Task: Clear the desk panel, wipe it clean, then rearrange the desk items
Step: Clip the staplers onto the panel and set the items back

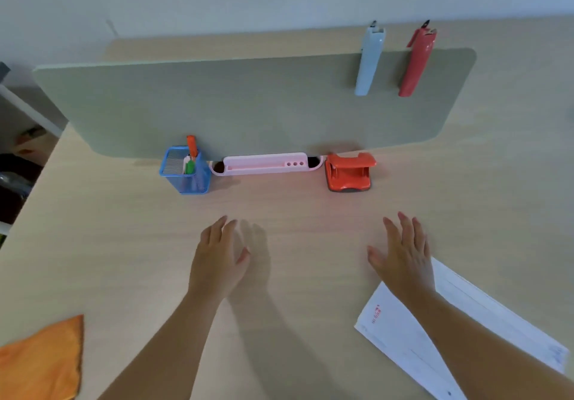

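A grey-green desk panel (236, 101) stands upright across the wooden desk (124, 244). Clipped over its top edge at the right are a pale blue clip (369, 61) and a red clip (417, 62). Along its foot sit a blue mesh pen cup (185, 171) with pens, a pink tray (265, 165) and a red hole punch (348, 172). My left hand (219, 258) and my right hand (403, 255) hover open over the desk in front of these, holding nothing. An orange cloth (43, 359) lies at the near left.
White paper sheets (466, 331) lie at the near right, partly under my right forearm. The desk's left edge drops off to dark items on the floor (15, 182). A pale wall stands behind the desk.
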A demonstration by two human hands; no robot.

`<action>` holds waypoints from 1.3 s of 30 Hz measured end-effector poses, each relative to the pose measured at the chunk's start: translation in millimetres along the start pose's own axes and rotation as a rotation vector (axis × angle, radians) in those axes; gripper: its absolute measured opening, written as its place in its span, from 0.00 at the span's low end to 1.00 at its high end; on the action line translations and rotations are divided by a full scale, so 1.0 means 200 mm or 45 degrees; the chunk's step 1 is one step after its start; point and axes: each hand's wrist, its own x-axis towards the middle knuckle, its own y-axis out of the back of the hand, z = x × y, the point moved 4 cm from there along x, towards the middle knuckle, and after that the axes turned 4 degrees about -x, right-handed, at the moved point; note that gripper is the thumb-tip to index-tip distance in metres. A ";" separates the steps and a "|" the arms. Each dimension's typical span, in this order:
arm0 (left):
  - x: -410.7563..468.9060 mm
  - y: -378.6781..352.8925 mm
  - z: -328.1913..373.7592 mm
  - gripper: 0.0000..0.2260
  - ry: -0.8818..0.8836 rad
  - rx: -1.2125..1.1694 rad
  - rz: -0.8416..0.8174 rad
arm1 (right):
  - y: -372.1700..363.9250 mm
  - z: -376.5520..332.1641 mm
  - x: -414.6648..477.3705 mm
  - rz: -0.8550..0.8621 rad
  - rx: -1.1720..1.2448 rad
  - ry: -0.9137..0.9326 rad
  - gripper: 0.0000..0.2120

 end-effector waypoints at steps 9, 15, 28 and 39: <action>-0.29 -0.40 0.58 0.31 -0.379 0.093 -0.468 | 0.01 0.57 -0.70 -0.103 -0.046 -0.390 0.36; -0.44 -0.57 0.92 0.33 -0.723 0.155 -0.646 | 0.00 0.78 -1.01 -0.097 0.012 -0.685 0.40; -0.53 -0.69 0.96 0.35 -1.223 0.520 -0.783 | -0.07 0.69 -0.84 -0.365 -0.220 0.290 0.39; -0.56 -0.46 0.39 0.36 -0.390 0.465 -0.538 | -0.09 0.06 -0.47 -0.222 0.007 0.237 0.31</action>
